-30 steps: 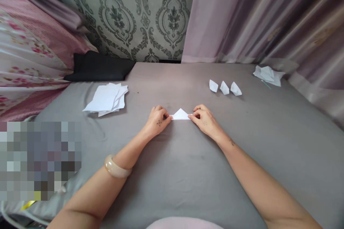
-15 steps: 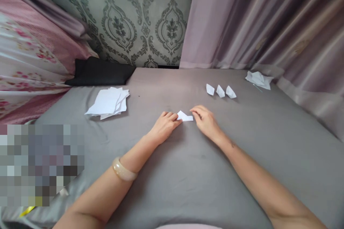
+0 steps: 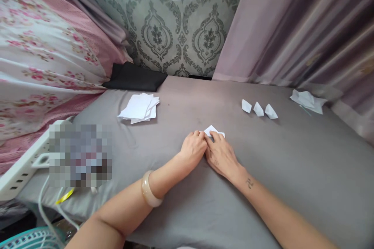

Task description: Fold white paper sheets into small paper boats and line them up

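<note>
White folded paper point(image 3: 212, 130) mostly hidden under left hand point(image 3: 194, 148), right hand point(image 3: 221, 155); both press flat, grip unclear.

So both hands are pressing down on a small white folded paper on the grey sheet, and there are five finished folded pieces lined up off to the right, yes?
Not quite: the head view shows three small folded pieces in that row, not five. The rest holds: the left hand and right hand press together on the small white folded paper on the grey sheet.
</note>
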The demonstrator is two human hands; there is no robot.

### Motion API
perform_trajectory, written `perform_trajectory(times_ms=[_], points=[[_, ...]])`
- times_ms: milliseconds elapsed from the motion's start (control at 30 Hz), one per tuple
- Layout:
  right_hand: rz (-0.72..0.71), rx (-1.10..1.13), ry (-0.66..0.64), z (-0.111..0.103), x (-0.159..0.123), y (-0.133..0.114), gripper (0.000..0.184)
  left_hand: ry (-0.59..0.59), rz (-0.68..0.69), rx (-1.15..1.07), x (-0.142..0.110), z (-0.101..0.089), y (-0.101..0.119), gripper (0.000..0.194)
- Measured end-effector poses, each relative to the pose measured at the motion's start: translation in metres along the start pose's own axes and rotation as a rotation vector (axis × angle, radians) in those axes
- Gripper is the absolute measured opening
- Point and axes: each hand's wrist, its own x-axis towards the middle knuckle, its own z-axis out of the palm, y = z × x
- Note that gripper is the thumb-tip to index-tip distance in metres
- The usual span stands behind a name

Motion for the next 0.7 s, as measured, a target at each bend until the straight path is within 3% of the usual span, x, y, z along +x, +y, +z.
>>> perform_trajectory(times_ms=[233, 700], points=[[0.056, -0.065, -0.001, -0.001, 0.000, -0.008, 0.038, -0.028, -0.018, 0.028, -0.007, -0.008, -0.001, 0.018], [0.215, -0.124, -0.030, -0.012, -0.013, 0.020, 0.037, 0.099, -0.033, 0.056, -0.014, -0.002, -0.011, 0.019]])
